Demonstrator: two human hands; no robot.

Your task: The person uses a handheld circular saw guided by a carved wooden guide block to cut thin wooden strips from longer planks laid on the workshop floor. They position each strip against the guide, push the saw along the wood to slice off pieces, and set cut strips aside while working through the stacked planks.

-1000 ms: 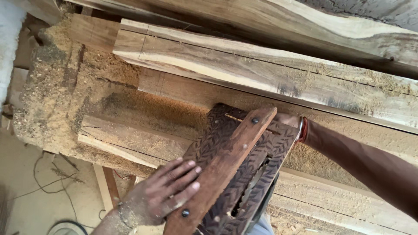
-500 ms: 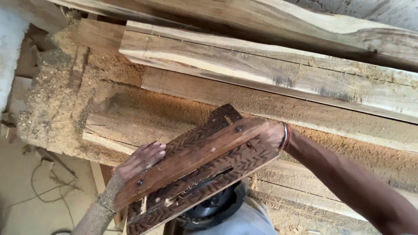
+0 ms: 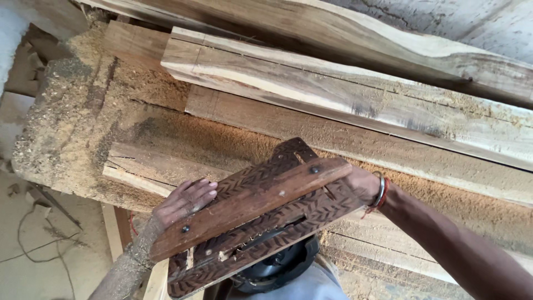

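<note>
Overhead, both hands [image 3: 186,203] clamped on opposite edges of carved wooden panel [image 3: 261,216], sawdust-covered planks [image 3: 355,111] close beyond.

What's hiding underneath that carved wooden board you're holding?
Under the carved board a round black machine part pokes out, with grey cloth below. The rest of it is covered.
</note>
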